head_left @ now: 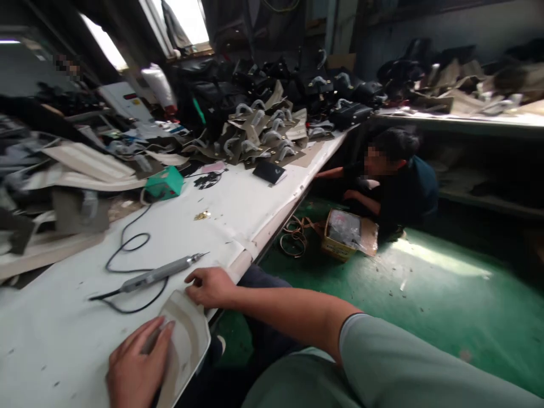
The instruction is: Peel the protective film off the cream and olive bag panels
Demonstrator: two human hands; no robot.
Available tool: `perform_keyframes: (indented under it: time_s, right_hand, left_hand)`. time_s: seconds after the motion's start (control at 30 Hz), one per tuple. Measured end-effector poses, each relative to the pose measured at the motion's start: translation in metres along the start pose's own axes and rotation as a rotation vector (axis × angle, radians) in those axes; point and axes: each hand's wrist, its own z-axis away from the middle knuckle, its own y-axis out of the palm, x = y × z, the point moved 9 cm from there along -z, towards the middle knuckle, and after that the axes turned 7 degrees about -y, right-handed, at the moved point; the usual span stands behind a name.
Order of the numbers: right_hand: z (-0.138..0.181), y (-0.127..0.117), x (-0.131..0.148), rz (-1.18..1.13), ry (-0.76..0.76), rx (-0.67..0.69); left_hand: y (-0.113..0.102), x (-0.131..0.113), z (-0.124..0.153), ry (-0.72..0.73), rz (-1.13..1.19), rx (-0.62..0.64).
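A beige bag panel (187,334) with a paler band lies at the table's near edge, partly overhanging it. My left hand (138,362) is closed on its left side, thumb and forefinger pinched together over a pale bit and a dark grey part. At the panel's far corner is my right hand (210,286), fingers curled in; what they hold, if anything, is hidden. Just beyond that hand, a grey pen-shaped power screwdriver (159,273) with a thin bit rests on the table, its black cord looping back toward a green box (165,182).
Small brass-coloured pieces (202,215) and a black booklet (269,172) lie on the white table (238,212). Panels with plastic-wrapped handles (263,133) are heaped behind. On the right, a person (408,181) crouches by an open carton (338,249) on the green floor.
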Motion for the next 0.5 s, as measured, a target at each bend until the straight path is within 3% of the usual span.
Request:
perform_keyframes:
  time_s: [0.13,0.23,0.37,0.5]
  right_hand:
    - [-0.018,0.005,-0.003,0.032,0.084,0.116]
    - [-0.025,0.006,-0.001,0.094,0.067,0.149]
    - [-0.025,0.015,0.018,0.188,-0.089,0.176]
    - [-0.031,0.057,0.058,0.257,-0.285,0.279]
  left_hand:
    - [-0.011,-0.016,0.012,0.031,0.034,-0.028]
    - [-0.019,-0.022,0.02,0.02,0.066,-0.05]
    - [-0.021,-0.021,0.026,-0.075,0.093,-0.036]
    - [-0.021,-0.021,0.032,-0.11,0.13,-0.035]
